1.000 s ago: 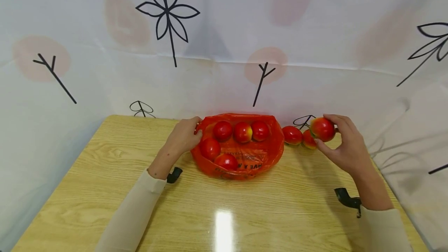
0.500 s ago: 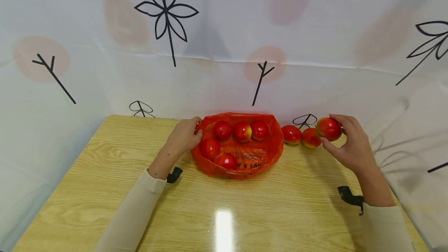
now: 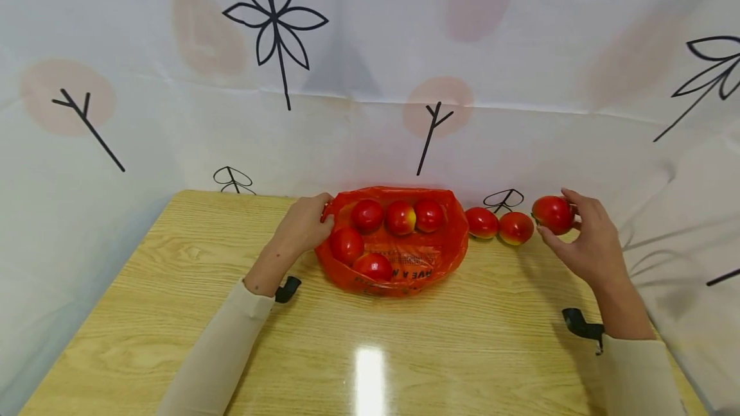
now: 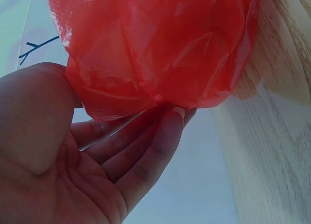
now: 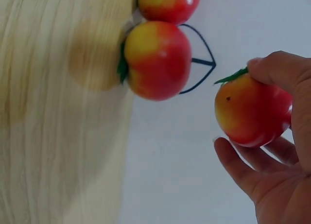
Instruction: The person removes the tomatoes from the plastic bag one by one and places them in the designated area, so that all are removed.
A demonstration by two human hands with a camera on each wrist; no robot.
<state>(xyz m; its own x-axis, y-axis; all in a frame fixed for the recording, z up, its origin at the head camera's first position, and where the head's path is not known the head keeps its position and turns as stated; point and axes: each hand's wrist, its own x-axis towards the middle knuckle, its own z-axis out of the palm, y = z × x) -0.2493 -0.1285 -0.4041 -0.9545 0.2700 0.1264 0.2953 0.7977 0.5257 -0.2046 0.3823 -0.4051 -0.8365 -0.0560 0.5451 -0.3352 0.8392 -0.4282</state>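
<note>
In the head view, my left hand (image 3: 303,220) grips the left edge of a red plastic bag (image 3: 424,259) lying on its side of the table. The left wrist view shows the bag's crinkled film (image 4: 165,49) between thumb and fingers. Several red tomatoes (image 3: 367,216) rest in the bag. To the right, my right hand (image 3: 595,246) holds a tomato (image 3: 553,214) between thumb and fingertips, raised off the tabletop. Seen from the right wrist, this tomato (image 5: 252,110) has a yellow-orange patch and a green calyx.
Two tomatoes, a left one (image 3: 482,222) and a right one (image 3: 516,228), sit in a row between the bag and my right hand. The light wooden table (image 3: 462,345) ends at a white patterned cloth backdrop (image 3: 370,37) behind them.
My right hand has moved to the right with its tomato, uncovering the right one of the two tomatoes on the table. The left hand and the bag stay in place.
</note>
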